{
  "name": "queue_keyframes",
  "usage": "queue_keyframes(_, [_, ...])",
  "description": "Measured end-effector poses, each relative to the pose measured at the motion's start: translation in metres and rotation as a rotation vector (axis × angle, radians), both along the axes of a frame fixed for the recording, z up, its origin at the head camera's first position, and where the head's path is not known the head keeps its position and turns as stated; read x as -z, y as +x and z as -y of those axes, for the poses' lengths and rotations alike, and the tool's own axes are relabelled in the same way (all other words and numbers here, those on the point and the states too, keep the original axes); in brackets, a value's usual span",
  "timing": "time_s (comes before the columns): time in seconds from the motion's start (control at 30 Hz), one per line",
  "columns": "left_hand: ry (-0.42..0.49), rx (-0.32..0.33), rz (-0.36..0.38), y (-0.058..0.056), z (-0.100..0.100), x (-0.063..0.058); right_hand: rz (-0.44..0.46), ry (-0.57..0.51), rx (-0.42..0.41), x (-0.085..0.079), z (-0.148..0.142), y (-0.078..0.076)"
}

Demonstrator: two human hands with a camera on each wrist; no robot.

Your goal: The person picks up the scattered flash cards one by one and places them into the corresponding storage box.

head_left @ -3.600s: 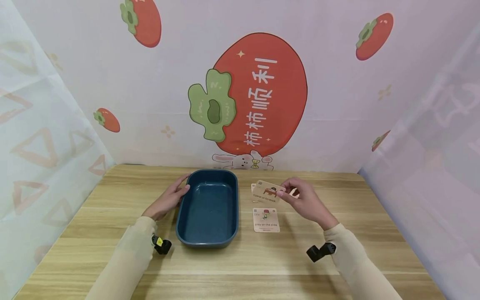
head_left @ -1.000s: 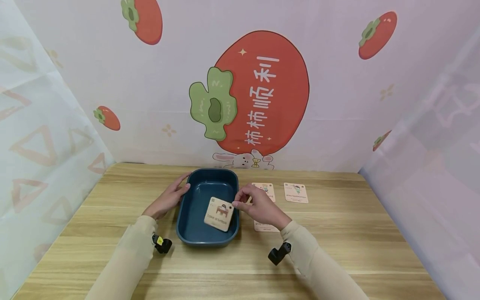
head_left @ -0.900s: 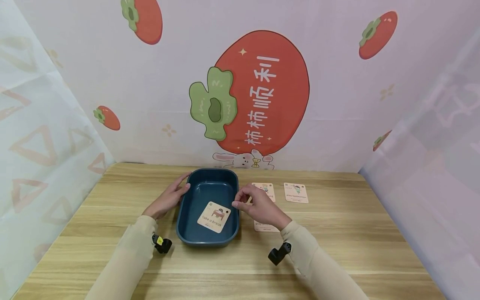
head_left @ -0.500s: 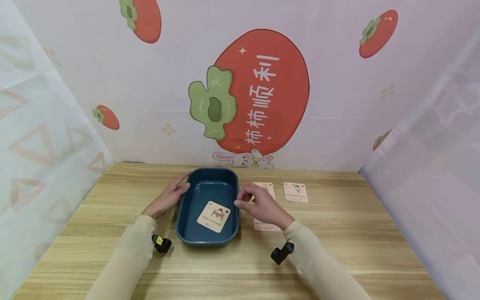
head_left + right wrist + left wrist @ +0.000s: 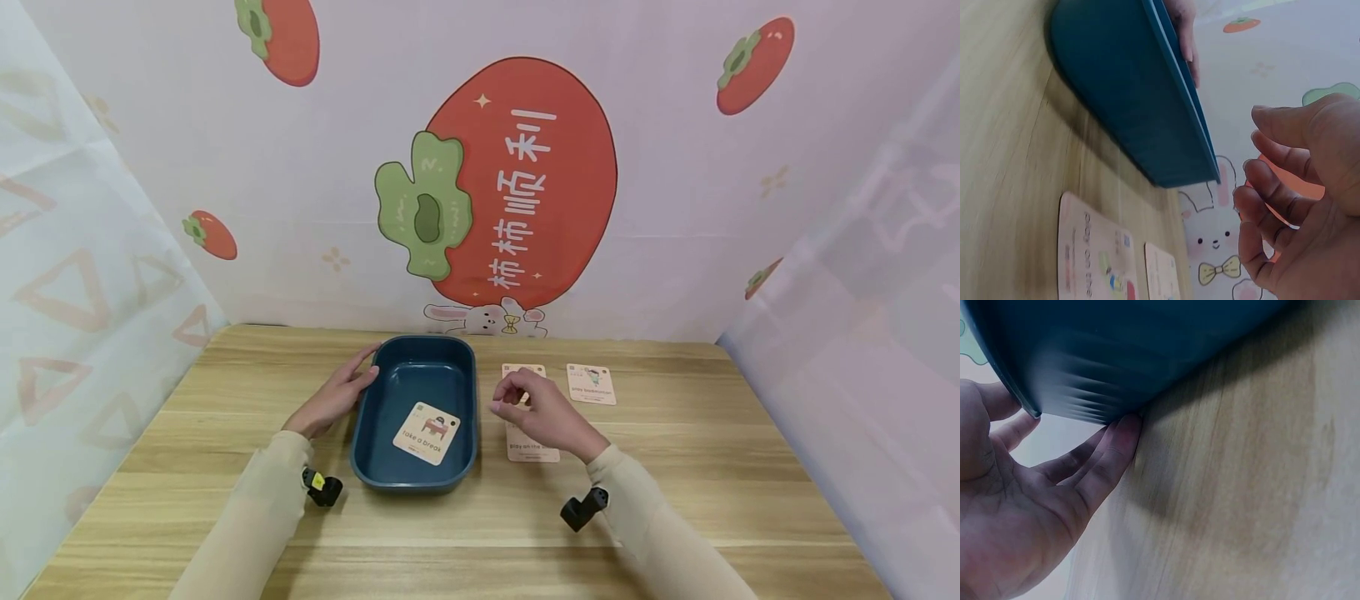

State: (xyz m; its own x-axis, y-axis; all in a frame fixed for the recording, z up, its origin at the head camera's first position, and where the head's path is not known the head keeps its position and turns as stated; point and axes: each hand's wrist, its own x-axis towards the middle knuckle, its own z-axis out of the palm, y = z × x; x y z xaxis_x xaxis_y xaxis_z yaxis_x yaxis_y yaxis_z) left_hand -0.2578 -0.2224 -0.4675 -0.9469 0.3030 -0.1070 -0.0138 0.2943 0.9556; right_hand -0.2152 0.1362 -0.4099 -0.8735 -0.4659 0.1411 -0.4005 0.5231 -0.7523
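Note:
My left hand (image 5: 333, 398) holds the left side of a dark blue plastic tub (image 5: 362, 450). Its thumb (image 5: 999, 401) lies at the rim, while other fingers touch the outer wall. Inside the tub, towards its near end, a square "take a break" card (image 5: 426, 433) lies face up. My right hand (image 5: 543, 410) hovers to the right of the tub with its fingers loosely bent and nothing in them. Beneath it, partly covered, are a "play on the slide" card (image 5: 534, 450) and another picture card (image 5: 524, 368). The right wrist view shows the loose fingers (image 5: 1266, 181) apart from the tub.
A "play badminton" card (image 5: 591, 384) lies farther right on the wooden table (image 5: 675, 483). Behind the table hangs a white cloth (image 5: 645, 283) printed with persimmons and a rabbit. Pale patterned cloths stand at both sides.
My right hand carried the "take a break" card from the right into the tub and let it go. Since then it has drawn back slightly rightward. The left hand has stayed put.

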Motion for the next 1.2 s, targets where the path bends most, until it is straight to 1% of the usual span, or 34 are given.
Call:
queue_keyframes(0.2, [-0.006, -0.004, 0.004, 0.0, -0.001, -0.001, -0.004, 0.008, 0.012, 0.004, -0.012, 0.002])
queue_keyframes(0.43, [-0.001, -0.002, -0.003, 0.0, -0.001, -0.001, 0.004, 0.023, 0.049, 0.008, -0.025, 0.004])
queue_keyframes(0.63, [-0.005, -0.004, -0.003, 0.0, -0.001, 0.0, 0.002, 0.038, 0.062, 0.013, -0.036, 0.003])
queue_keyframes(1.0, [-0.005, -0.006, -0.009, -0.001, -0.001, -0.002, -0.046, 0.068, 0.083, 0.015, -0.051, 0.001])
queue_keyframes(1.2, [-0.02, -0.01, -0.011, 0.0, -0.001, -0.002, -0.04, 0.09, 0.106, 0.017, -0.061, 0.001])
